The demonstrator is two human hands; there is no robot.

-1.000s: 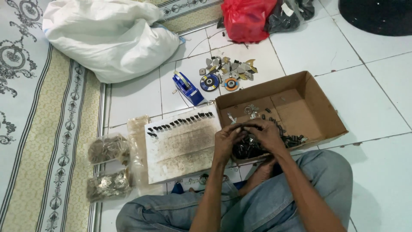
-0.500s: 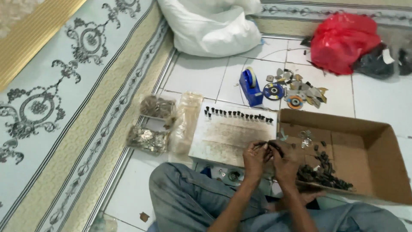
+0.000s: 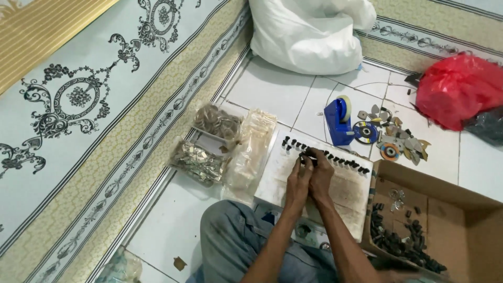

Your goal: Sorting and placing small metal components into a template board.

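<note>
While both hands are meeting over the white board [image 3: 314, 175], the left hand [image 3: 297, 181] and right hand [image 3: 320, 175] are pinching together at a row of small dark pieces [image 3: 335, 159] lining its far edge; whether either hand is actually gripping a piece I cannot tell, since the fingertips are hiding each other. More dark pieces are lying heaped in the cardboard box [image 3: 450, 209], which is running off the frame at right. A blue tape dispenser [image 3: 338, 121] is standing just beyond the board. Two clear bags [image 3: 207, 144] are holding small parts too blurred to identify.
</note>
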